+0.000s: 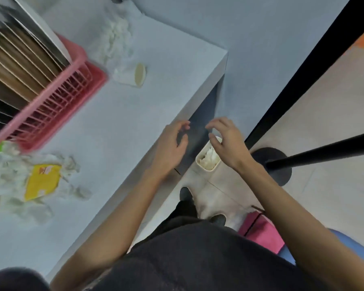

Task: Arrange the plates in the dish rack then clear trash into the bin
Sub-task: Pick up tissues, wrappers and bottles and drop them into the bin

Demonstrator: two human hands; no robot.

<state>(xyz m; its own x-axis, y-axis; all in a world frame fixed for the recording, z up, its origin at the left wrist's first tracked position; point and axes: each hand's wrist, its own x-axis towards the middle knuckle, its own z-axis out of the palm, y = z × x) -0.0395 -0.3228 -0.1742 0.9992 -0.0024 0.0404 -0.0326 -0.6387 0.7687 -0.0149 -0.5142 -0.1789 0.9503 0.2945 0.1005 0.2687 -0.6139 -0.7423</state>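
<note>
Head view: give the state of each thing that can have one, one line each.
Pink plastic dish rack: loaded with upright plates.
White paper cup: lying on its side on the table.
Small white floor bin: open-topped, white crumpled paper inside.
Yellow flat wrapper: lying on the table among crumpled tissues.
Left hand: grip relaxed, empty.
Right hand: above the bin, grip relaxed, empty.
</note>
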